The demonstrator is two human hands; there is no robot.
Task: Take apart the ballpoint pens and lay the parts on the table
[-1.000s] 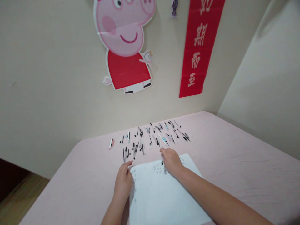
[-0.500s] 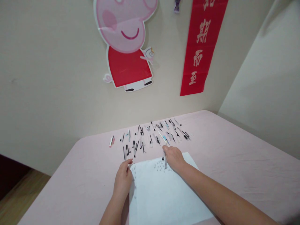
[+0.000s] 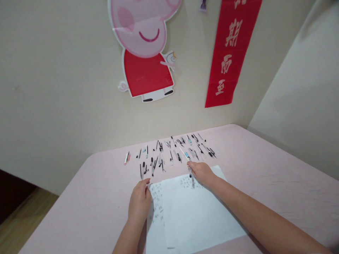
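left hand (image 3: 140,201): fingers bent at the papers' left edge, perhaps steadying; grip unclear.
right hand (image 3: 203,173): fingers grasp a pen (image 3: 190,175), over the far edge of the top sheet (image 3: 203,211).
lower sheet (image 3: 155,234): writing bared left.
loose pens (image 3: 152,165): spread far side, seemingly clear of paper.
surface: pink cloth (image 3: 267,169).
wall (image 3: 66,88): pig cutout (image 3: 148,76), red banner (image 3: 225,76).

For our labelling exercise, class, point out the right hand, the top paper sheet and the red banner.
Right hand (image 3: 202,173): head view, back of the hand.
Top paper sheet (image 3: 202,213): head view, bare middle.
Red banner (image 3: 231,50): head view, red patch between characters.
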